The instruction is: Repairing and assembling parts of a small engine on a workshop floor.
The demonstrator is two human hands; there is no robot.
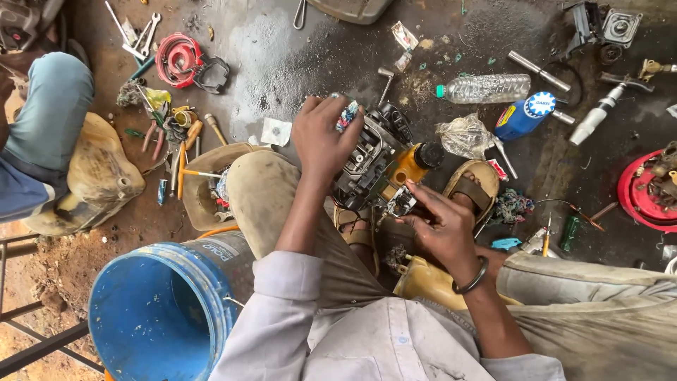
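- Centrally, a small engine [377, 159] sits on the oily floor [296, 63] between the person's sandalled feet.
- Left hand [321, 137] is spread flat over its top at 10 o'clock, fingers curled on a rag [348, 115].
- Right hand [441, 226] pinches a small part at 5 o'clock, fingers nearly closed.
- Judging by its metal body, it is heavy, rigid and greasy; grip the block, not the thin fittings.
- Blue bucket [159, 310] stands at 7 o'clock, plastic bottle [486, 88] at 1 o'clock.
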